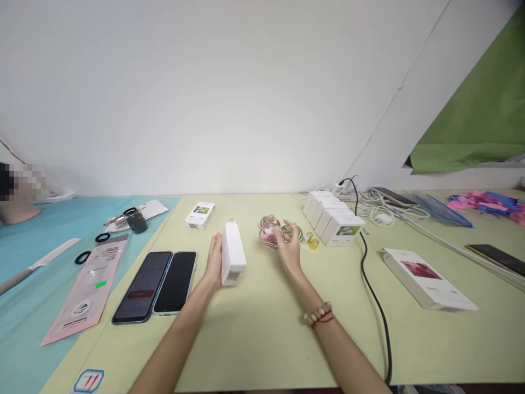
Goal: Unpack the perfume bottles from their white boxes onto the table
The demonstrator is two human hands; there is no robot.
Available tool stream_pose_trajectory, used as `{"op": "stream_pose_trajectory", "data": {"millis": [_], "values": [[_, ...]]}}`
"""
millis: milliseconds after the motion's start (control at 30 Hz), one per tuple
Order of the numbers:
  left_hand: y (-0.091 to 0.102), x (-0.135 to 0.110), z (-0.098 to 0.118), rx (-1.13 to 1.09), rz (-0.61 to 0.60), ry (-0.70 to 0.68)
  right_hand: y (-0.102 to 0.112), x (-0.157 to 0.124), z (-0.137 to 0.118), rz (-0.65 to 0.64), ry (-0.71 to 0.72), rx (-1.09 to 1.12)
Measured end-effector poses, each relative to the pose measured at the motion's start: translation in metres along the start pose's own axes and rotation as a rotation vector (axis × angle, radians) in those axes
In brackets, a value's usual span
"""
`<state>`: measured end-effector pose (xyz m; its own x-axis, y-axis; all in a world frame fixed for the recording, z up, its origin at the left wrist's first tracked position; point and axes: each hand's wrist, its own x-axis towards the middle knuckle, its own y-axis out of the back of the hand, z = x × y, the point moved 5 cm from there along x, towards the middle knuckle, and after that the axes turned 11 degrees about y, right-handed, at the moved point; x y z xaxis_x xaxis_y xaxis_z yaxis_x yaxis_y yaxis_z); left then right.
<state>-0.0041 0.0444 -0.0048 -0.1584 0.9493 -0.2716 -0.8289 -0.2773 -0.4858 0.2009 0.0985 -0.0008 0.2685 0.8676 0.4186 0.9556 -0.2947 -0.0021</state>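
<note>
Left hand (213, 260) grips white carton (233, 254), at its 3 o'clock. Right hand (290, 247) half-curled at round pink item (268, 235), its 10 o'clock; can't tell if gripped. White boxes (337, 229): right hand's 2 o'clock.

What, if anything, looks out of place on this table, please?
The black cable looks a little out of place: it snakes loosely across the yellow-green tabletop, right of the right hand, towards the near edge.
</note>
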Motion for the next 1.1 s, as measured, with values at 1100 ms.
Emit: {"op": "stream_pose_trajectory", "data": {"millis": [1100], "values": [[0.001, -0.015, 0.006, 0.477, 0.228, -0.366, -0.022, -0.003, 0.002, -0.179, -0.378, 0.505]]}}
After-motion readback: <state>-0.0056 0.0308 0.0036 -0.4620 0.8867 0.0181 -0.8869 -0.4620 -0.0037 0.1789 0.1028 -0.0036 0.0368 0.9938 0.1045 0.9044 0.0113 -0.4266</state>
